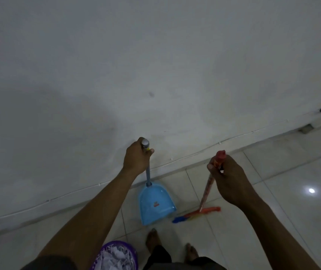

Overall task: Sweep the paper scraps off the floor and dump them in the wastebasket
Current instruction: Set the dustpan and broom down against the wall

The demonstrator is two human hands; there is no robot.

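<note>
Blue long-handled dustpan (155, 203) set on tiled floor (272, 191) near wall (155, 75), handle top gripped by left hand (137, 158); broom (207, 190) handle clasped by right hand (227, 180), bristles placed beside pan mouth, likely for sweeping in; paper scraps (114, 259) seen heaped in purple wastebasket (107, 247) by feet (152, 240).

Place: a plain indoor room, most likely a home; dimly lit
Floor: glossy pale tiles (272, 172) with thin grout lines; a lamp's reflection (311, 190) shines on one
Wall: bare white wall (155, 55) meeting the floor; a thin white cable (171, 159) clipped along its foot
Household gear: blue plastic dustpan (155, 203); bright broom (206, 191); purple wastebasket (131, 250) holding paper (114, 259)
Person: bare feet (151, 238) on the tiles
</note>
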